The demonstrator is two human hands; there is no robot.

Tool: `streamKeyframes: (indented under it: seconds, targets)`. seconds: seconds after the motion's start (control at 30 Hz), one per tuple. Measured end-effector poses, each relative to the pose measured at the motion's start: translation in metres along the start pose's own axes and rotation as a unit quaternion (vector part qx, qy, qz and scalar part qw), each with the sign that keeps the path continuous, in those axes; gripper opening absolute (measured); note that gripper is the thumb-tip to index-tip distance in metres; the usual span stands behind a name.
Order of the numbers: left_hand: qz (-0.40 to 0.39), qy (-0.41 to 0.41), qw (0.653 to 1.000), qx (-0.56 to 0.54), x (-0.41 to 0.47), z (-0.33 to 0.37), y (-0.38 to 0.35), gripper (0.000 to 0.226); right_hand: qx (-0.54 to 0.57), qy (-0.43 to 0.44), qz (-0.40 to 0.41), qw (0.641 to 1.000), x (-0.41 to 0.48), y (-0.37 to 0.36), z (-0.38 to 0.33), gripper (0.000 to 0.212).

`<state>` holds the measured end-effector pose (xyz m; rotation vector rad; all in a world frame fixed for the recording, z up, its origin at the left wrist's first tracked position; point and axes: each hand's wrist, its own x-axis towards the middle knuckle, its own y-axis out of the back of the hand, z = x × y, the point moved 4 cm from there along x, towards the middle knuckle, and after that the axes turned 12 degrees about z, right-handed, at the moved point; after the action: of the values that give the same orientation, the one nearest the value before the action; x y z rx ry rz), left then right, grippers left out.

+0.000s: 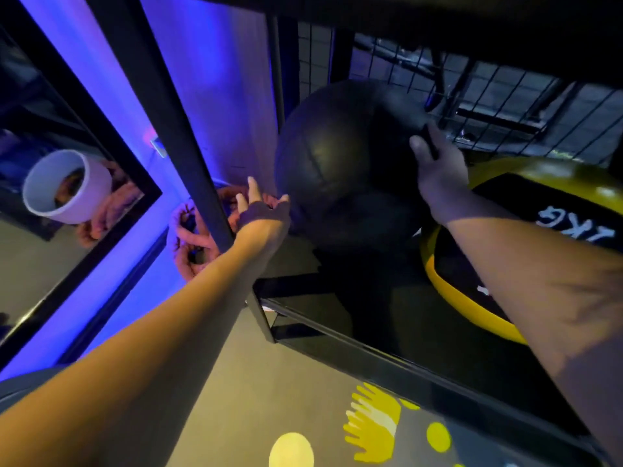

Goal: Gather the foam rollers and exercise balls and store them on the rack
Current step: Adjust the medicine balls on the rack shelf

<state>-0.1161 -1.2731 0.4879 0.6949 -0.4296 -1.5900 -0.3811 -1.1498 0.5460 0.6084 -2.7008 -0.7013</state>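
Black exercise ball sits mid-frame on rack shelf, next to yellow ball. Left hand & right hand press its sides, fingers spread. No rollers seen, prob. still to do.

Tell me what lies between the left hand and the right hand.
The black exercise ball lies between the left hand and the right hand; the head view shows it, each hand at one side.
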Motion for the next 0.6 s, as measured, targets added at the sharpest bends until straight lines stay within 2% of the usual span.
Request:
streamKeyframes:
  seconds: [0.1, 0.2, 0.23, 0.3, 0.37, 0.4, 0.47, 0.57, 0.6]
  targets:
    - [-0.042, 0.065, 0.995, -0.07, 0.017, -0.007, -0.021, 0.109, -0.063, -0.051, 0.002, 0.997, 0.028, 0.004, 0.006, 0.053]
    - [-0.066, 0.107, 0.984, -0.124, 0.028, -0.016, -0.041, 0.112, -0.083, -0.03, 0.018, 0.996, 0.042, 0.004, 0.002, 0.048]
    - [-0.07, 0.118, 0.978, -0.158, 0.021, -0.007, -0.038, 0.111, -0.082, -0.018, 0.036, 0.996, 0.045, 0.003, 0.002, 0.046]
    - [-0.079, 0.112, 0.97, -0.201, 0.011, 0.009, -0.033, 0.089, -0.067, -0.037, 0.064, 0.995, 0.045, 0.004, 0.003, 0.045]
    - [-0.084, 0.113, 0.96, -0.24, 0.012, 0.016, -0.032, 0.079, -0.032, -0.124, 0.044, 0.991, 0.037, 0.002, 0.011, 0.063]
    - [-0.081, 0.123, 0.954, -0.261, 0.014, 0.02, -0.032, 0.082, -0.016, -0.179, 0.023, 0.983, 0.032, 0.003, 0.013, 0.079]
    - [-0.086, 0.149, 0.94, -0.296, 0.018, 0.023, -0.036, 0.095, -0.003, -0.233, -0.005, 0.972, 0.026, 0.002, 0.018, 0.108]
    - [-0.101, 0.184, 0.91, -0.357, 0.017, 0.016, -0.052, 0.114, -0.005, -0.241, -0.002, 0.971, 0.017, -0.005, 0.021, 0.113]
    - [-0.094, 0.197, 0.901, -0.376, 0.006, 0.02, -0.049, 0.106, 0.0, -0.237, 0.004, 0.971, 0.015, -0.008, 0.022, 0.113]
